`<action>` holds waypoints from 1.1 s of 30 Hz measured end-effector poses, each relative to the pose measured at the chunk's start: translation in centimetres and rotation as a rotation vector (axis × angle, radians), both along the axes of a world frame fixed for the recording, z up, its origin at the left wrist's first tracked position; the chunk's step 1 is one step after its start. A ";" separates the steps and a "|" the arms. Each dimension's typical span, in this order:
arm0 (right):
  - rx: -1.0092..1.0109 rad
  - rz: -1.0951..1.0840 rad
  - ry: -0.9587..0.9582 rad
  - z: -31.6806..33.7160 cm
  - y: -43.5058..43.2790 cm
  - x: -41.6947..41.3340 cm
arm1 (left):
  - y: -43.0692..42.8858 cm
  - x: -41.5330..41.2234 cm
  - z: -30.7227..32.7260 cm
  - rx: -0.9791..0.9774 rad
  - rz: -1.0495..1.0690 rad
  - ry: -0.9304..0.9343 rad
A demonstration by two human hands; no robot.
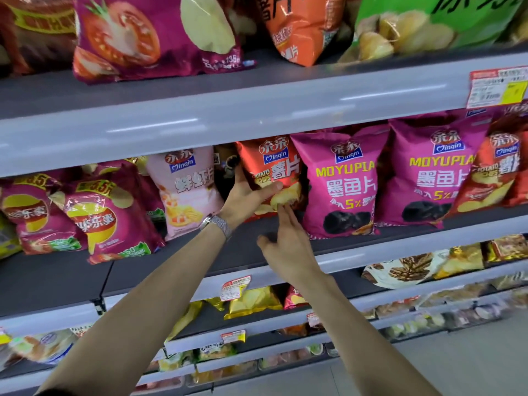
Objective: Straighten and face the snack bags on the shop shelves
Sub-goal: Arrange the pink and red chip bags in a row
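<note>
A person's two bare arms reach up to the middle shelf (371,252) of a shop's snack display, seen from a camera on their head. The left hand (245,197), with a watch (217,222) on its wrist, grasps a red chip bag (271,164) by its left edge. The thumb lies across the printed front and the fingers slip behind, which looks like a hold meant to turn the bag square to the aisle. The right hand (288,244) comes from below with fingers stretched out and thumb held apart. Its fingertips (284,208) meet the bag's lower front, probably to steady or nudge the bottom. The spot is small and shadowed, so whether they press or lightly pinch is unclear. The red chip bag stands towards the back of the middle shelf, between a pale pink bag (185,190) on its left and a magenta bag (340,184) on its right. It sits further back than both and is partly covered by the magenta one, which is likely why it is being handled. Another magenta bag (434,172) stands further right, upright and facing front. Two purple bags (105,218) at far left lean and sag forward, so they seem not yet straightened. The upper shelf (200,110) carries larger bags and a red and yellow price tag (497,87) at its right end.
</note>
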State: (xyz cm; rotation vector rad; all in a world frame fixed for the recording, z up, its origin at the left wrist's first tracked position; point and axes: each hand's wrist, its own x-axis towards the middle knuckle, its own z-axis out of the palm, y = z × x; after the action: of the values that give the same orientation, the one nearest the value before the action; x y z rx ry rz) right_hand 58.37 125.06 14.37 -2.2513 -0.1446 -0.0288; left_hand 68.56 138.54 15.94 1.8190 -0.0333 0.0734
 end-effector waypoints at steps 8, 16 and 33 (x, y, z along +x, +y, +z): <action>0.052 -0.064 -0.035 0.2 -0.3 -1.1 | 3.8 -6.1 1.1 0.502 -0.152 0.021; -0.055 -0.201 -0.088 -0.2 -3.7 -6.6 | 3.3 -11.0 1.5 0.760 -0.371 -0.044; -0.684 -0.442 -0.045 1.1 -25.1 -5.2 | -8.3 -8.8 0.5 0.684 -0.221 -0.054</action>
State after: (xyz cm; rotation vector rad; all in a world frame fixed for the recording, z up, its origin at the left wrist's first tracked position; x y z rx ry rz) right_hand 53.14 99.97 15.49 -2.9217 0.3791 -0.3062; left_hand 59.74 130.21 16.48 2.4822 -0.3318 -0.0539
